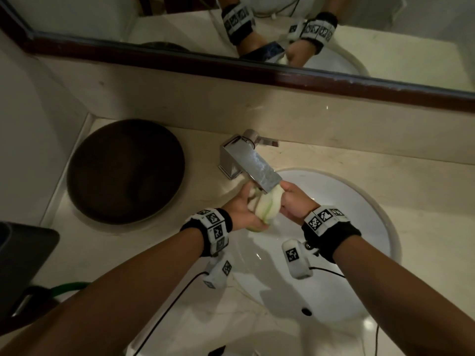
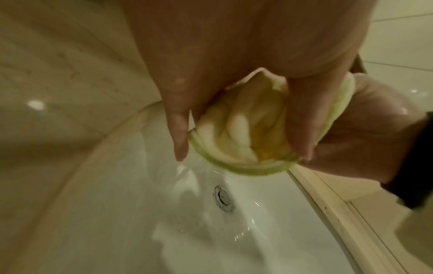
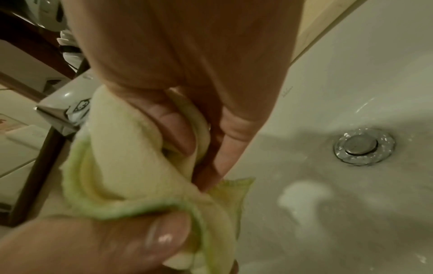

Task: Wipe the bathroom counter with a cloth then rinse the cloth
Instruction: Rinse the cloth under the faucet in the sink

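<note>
A pale yellow cloth (image 1: pixel 267 206) with a green hem is bunched up right under the chrome faucet (image 1: pixel 253 163) spout, over the white sink (image 1: pixel 359 201). My left hand (image 1: pixel 241 211) grips its left side and my right hand (image 1: pixel 293 201) grips its right side. In the left wrist view the cloth (image 2: pixel 246 133) is squeezed in my left hand (image 2: pixel 234 92), and water runs down toward the drain (image 2: pixel 223 197). In the right wrist view the fingers of my right hand (image 3: pixel 199 129) curl round the wet cloth (image 3: pixel 131 163), and the left thumb presses its lower edge.
A dark round basin or lid (image 1: pixel 126 170) sits on the beige counter (image 1: pixel 385 155) to the left of the faucet. A dark box (image 1: pixel 20 265) stands at the left front edge. A mirror (image 1: pixel 257 27) runs along the back wall. The drain (image 3: pixel 364 146) lies right of the hands.
</note>
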A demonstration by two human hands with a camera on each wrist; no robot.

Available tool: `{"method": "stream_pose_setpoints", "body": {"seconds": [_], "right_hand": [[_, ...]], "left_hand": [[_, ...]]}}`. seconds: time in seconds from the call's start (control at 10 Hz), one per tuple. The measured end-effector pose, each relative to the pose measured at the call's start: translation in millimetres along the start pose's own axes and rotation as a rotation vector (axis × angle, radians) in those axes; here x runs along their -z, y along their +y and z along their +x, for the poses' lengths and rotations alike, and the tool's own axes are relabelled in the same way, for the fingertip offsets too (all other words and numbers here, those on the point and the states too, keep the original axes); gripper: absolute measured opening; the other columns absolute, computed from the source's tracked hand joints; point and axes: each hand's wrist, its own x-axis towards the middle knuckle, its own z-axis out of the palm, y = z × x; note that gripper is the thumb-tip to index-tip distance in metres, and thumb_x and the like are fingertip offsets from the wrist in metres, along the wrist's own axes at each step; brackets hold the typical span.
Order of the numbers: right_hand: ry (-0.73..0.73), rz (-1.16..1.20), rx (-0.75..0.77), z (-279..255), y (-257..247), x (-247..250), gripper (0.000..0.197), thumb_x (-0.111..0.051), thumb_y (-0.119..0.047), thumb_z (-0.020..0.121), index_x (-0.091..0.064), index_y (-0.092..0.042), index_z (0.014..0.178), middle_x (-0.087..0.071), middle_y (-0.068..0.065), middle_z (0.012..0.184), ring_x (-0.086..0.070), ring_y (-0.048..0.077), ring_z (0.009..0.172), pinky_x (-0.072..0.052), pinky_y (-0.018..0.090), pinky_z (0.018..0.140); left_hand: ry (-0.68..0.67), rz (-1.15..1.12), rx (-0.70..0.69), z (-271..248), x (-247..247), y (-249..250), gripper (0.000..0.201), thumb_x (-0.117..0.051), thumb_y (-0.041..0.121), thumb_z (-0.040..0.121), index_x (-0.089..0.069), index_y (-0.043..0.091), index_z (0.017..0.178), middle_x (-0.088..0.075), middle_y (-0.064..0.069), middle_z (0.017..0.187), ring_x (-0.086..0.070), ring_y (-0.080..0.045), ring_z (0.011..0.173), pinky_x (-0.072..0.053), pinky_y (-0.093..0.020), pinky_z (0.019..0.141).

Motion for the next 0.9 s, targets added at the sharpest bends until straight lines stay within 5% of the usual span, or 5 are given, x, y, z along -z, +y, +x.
{"method": "stream_pose_setpoints", "body": {"seconds": [0.2, 0.4, 0.6, 0.8, 0.9], "right_hand": [[0.144, 0.089, -0.054, -4, 3, 8, 0.055, -0.040, 0.015, 0.086, -0.059, -0.021, 0.125, -0.069, 0.008, 0.113, -0.069, 0.025, 0.099, -0.059, 0.040, 0.074], [0.189, 0.269, -0.382, -20, 13, 23, 0.044, -0.038, -0.025, 0.086, -0.058, -0.003, 0.119, -0.069, 0.020, 0.096, -0.067, 0.044, 0.092, -0.058, 0.046, 0.073], [0.157, 0.267, -0.433, -4, 6, 5, 0.066, -0.050, -0.066, 0.079, -0.064, -0.011, 0.111, -0.067, 0.016, 0.093, -0.067, 0.031, 0.069, -0.056, 0.042, 0.057], [0.433, -0.233, -0.310, 10, 5, -24, 0.030, -0.037, -0.042, 0.097, -0.047, -0.026, 0.073, -0.061, 0.014, 0.103, -0.058, 0.030, 0.106, -0.047, 0.038, 0.099], [0.529, -0.427, -0.248, 11, 1, -27, 0.013, -0.035, -0.017, 0.102, -0.045, -0.022, 0.095, -0.058, 0.019, 0.126, -0.053, 0.032, 0.119, -0.042, 0.029, 0.091]], "left_hand": [[0.185, 0.022, -0.056, 10, -6, 11, 0.066, -0.073, 0.022, 0.070, -0.047, 0.023, 0.130, -0.059, 0.002, 0.121, -0.057, -0.017, 0.112, -0.047, -0.036, 0.099], [0.272, 0.468, -0.077, 11, -10, 18, 0.059, -0.058, 0.019, 0.084, -0.040, 0.030, 0.139, -0.043, -0.002, 0.142, -0.045, -0.024, 0.128, -0.039, -0.036, 0.107], [0.153, 0.773, -0.191, -3, -18, 30, 0.057, -0.038, 0.029, 0.089, -0.029, 0.030, 0.146, -0.028, -0.010, 0.149, -0.031, -0.030, 0.134, -0.041, -0.042, 0.100], [0.237, 0.941, -0.027, -3, -26, 36, 0.053, -0.052, 0.003, 0.089, -0.036, 0.006, 0.139, -0.043, -0.019, 0.130, -0.049, -0.033, 0.116, -0.047, -0.037, 0.088], [0.202, 0.911, 0.047, 8, -19, 32, 0.031, -0.053, 0.016, 0.091, -0.056, 0.010, 0.121, -0.059, -0.011, 0.117, -0.061, -0.028, 0.101, -0.046, -0.033, 0.075]]}}
